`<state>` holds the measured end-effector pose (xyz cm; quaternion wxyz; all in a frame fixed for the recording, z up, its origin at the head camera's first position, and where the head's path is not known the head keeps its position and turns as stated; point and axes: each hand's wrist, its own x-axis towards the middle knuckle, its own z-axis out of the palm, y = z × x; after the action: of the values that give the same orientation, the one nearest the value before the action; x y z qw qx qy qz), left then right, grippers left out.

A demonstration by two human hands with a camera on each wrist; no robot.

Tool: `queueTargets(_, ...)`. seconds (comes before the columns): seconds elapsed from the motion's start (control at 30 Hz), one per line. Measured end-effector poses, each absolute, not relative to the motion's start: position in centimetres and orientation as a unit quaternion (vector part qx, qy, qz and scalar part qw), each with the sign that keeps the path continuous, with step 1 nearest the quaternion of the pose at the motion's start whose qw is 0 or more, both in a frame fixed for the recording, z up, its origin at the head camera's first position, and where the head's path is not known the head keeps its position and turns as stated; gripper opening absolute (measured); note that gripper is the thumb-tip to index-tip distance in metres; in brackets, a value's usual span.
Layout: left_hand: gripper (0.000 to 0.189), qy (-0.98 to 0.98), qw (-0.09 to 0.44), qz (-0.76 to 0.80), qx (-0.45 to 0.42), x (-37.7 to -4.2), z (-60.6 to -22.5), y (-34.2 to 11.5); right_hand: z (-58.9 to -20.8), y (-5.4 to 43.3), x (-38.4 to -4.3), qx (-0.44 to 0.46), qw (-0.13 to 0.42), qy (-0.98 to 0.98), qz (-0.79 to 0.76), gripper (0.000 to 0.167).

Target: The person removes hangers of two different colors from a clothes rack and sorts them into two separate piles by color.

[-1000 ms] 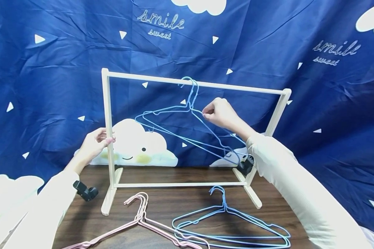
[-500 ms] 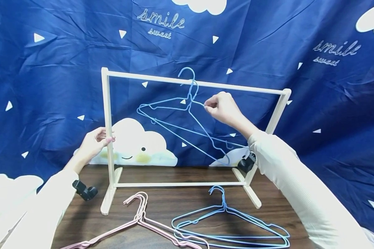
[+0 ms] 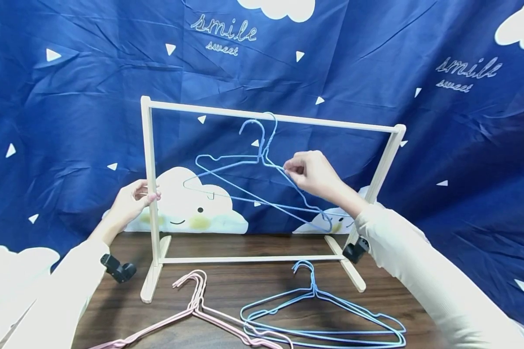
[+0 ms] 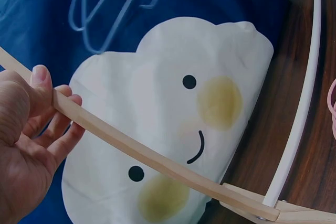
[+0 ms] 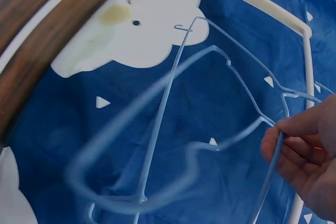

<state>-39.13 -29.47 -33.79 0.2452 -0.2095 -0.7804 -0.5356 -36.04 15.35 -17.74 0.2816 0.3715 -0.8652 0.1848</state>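
Observation:
In the head view, my right hand (image 3: 312,172) pinches the shoulder of a blue wire hanger (image 3: 227,157) between thumb and fingertips. Its hook stands in front of and slightly below the top rail. A second blue hanger (image 3: 274,127) overlaps it, its hook over the rail. In the right wrist view, the pinching hand (image 5: 304,145) is close to both crossing hangers, one of them blurred (image 5: 105,145). My left hand (image 3: 131,201) grips the left post of the pale wooden rack (image 3: 152,160), thumb on the near side; the left wrist view shows this hand (image 4: 31,129) too.
On the dark wooden table (image 3: 227,291) lie several pink hangers (image 3: 196,303) at the front left and several blue hangers (image 3: 323,310) at the front right. The rack's low crossbar (image 3: 249,259) spans behind them. A blue cloud-print curtain (image 3: 91,72) hangs behind.
My right hand first rose, lifting a blue hanger's hook above the rail, then came down; that hook now stands before the rail. The left hand stays on the post.

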Motion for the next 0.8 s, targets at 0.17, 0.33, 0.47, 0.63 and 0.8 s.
queueTargets(0.17,0.031,-0.779,0.247,-0.536,-0.210,-39.1,-33.9,-29.6,-19.9,16.3,-35.0,0.383,0.272,-0.864,0.180,0.009)
queueTargets(0.33,0.031,-0.784,0.250,-0.530,-0.205,-39.2,-34.0,-29.8,-22.1,17.0,-34.4,0.400,0.277,-0.856,0.174,0.009)
queueTargets(0.47,0.031,-0.790,0.253,-0.520,-0.201,-39.3,-34.1,-30.0,-24.1,17.6,-34.1,0.407,0.281,-0.851,0.175,0.009)
queueTargets(0.63,0.032,-0.790,0.248,-0.524,-0.200,-39.3,-34.1,-29.9,-26.9,18.4,-33.7,0.408,0.279,-0.847,0.196,0.009)
queueTargets(0.8,0.034,-0.785,0.241,-0.532,-0.204,-39.2,-33.9,-29.6,-29.5,19.6,-33.6,0.401,0.268,-0.846,0.225,0.014)
